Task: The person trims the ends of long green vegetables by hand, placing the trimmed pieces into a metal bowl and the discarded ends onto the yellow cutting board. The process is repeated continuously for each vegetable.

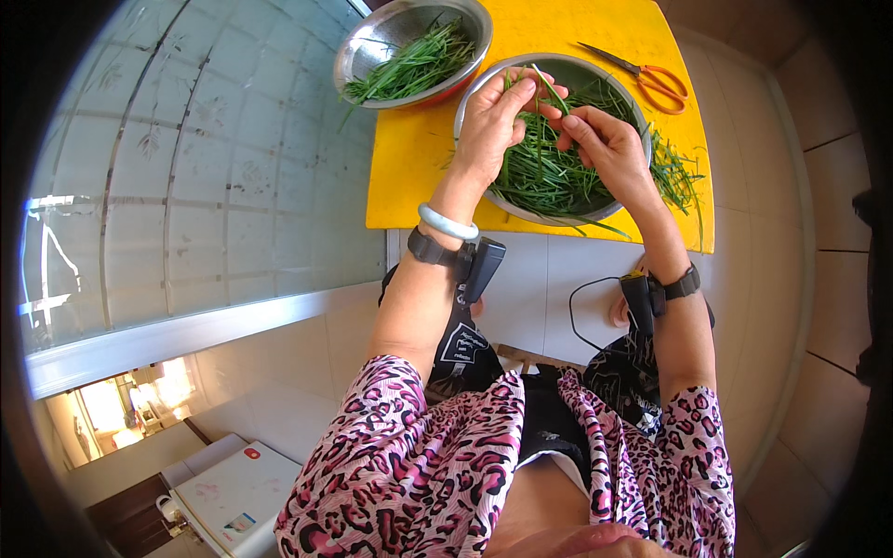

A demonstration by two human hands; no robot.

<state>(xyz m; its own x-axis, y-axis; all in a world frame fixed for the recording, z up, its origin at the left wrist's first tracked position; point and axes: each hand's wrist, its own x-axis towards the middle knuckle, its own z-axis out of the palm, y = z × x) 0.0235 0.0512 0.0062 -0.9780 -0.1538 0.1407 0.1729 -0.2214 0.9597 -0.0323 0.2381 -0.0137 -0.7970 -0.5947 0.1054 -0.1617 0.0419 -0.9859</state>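
My left hand [494, 122] is above the near metal bowl, its thumb and fingers closed on thin green stalks. My right hand [605, 143] pinches a green leafy stalk [551, 89] with a pale end that rises between the two hands. Beneath them, long narrow green leaves [551, 171], resembling Chinese chives, fill much of the metal bowl [645, 132]. A second metal bowl [363, 52] at the upper left holds a bundle of similar greens [418, 63]. Scissors with orange handles [656, 84] lie on the yellow table, right of the near bowl.
Loose leaf pieces [673, 171] lie on the yellow table [411, 188], right of the bowl. A frosted glass partition [209, 160] stands at the left. A white appliance [241, 499] is at the lower left, and a tiled wall [830, 202] at the right.
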